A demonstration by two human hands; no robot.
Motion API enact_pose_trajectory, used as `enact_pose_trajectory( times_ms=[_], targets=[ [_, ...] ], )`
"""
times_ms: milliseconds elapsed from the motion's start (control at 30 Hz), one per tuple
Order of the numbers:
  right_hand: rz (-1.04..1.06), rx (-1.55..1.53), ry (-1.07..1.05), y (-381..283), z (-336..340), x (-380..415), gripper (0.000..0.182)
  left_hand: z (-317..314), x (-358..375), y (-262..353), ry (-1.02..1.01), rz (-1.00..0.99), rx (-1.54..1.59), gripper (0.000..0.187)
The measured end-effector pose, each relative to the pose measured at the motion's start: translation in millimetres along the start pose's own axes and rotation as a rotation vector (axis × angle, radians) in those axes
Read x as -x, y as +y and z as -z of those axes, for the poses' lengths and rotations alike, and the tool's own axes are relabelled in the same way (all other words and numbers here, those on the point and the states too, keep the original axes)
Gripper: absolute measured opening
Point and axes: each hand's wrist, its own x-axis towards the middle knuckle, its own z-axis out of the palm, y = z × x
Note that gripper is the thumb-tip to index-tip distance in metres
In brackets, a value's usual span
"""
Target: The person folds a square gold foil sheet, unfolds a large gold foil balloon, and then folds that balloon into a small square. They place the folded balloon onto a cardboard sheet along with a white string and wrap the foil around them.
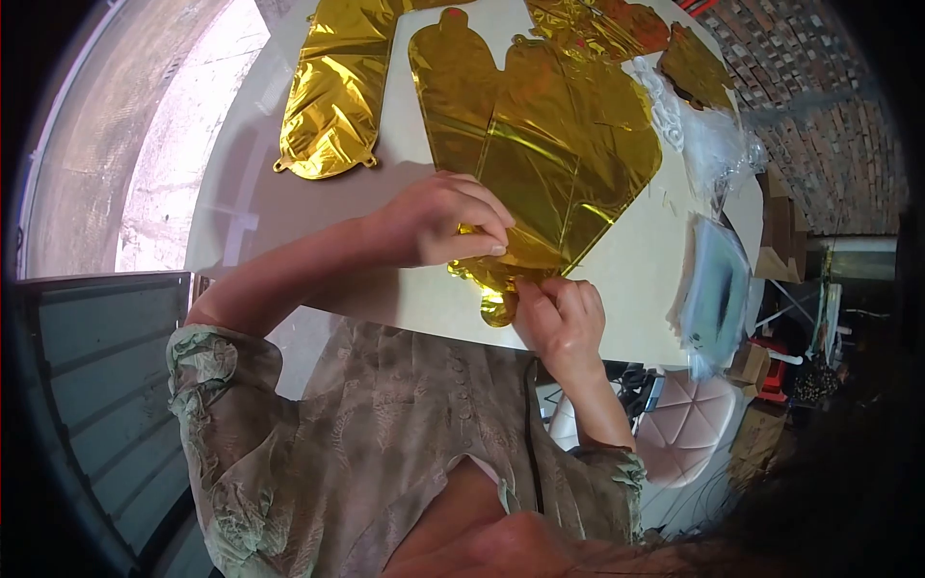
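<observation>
Two small pinches hold the gold foil [540,217] at the near edge of the bench [636,308]: one from the left hand [453,220], one from the right hand [564,323]. Going gently should stop rips.

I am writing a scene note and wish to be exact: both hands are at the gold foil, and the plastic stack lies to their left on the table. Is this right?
Not quite: the plastic stack lies to their right, as the head view shows. The left hand and right hand are indeed at the gold foil.
</observation>
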Motion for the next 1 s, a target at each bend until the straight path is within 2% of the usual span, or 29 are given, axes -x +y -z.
enact_pose_trajectory(
  times_ms=[167,267,300,400,500,567,633,767,833,1000],
  targets=[
    [-0.027,0.000,0.017,-3.2,0.4,7.7,0.034,3.4,3.7,6.6,-0.140,0.000,-0.142,0.015],
    [-0.072,-0.026,0.048,-6.0,-2.7,12.2,0.032,-0.9,4.7,0.6,-0.097,-0.006,-0.131,0.013],
    [-0.070,-0.027,0.046,-5.8,-2.3,11.9,0.032,-1.1,4.1,-2.5,-0.031,-0.049,-0.217,0.013],
    [0.007,0.012,0.101,-3.6,1.4,7.4,0.030,-1.0,5.6,-7.1,0.053,-0.092,-0.306,0.014],
    [0.098,-0.115,-0.024,3.1,1.4,2.6,0.035,-3.3,8.4,-10.7,0.100,-0.093,-0.323,0.015],
    [0.098,-0.080,-0.044,1.7,2.6,2.4,0.036,-2.4,6.8,-12.3,0.139,-0.113,-0.351,0.015],
    [0.087,-0.042,-0.056,-1.2,5.7,-1.3,0.038,-2.6,8.7,-10.2,0.240,0.001,-0.391,0.016],
    [0.061,-0.059,-0.053,1.6,6.9,4.0,0.035,6.2,8.6,-8.1,0.305,0.030,-0.516,0.017],
    [0.071,-0.052,-0.053,3.2,6.4,6.1,0.034,12.7,6.3,-6.3,0.152,0.129,-0.562,0.023],
    [0.052,-0.059,-0.040,2.9,4.4,9.3,0.034,12.2,-18.1,-29.8,0.007,0.026,-0.725,0.035]
  ],
)
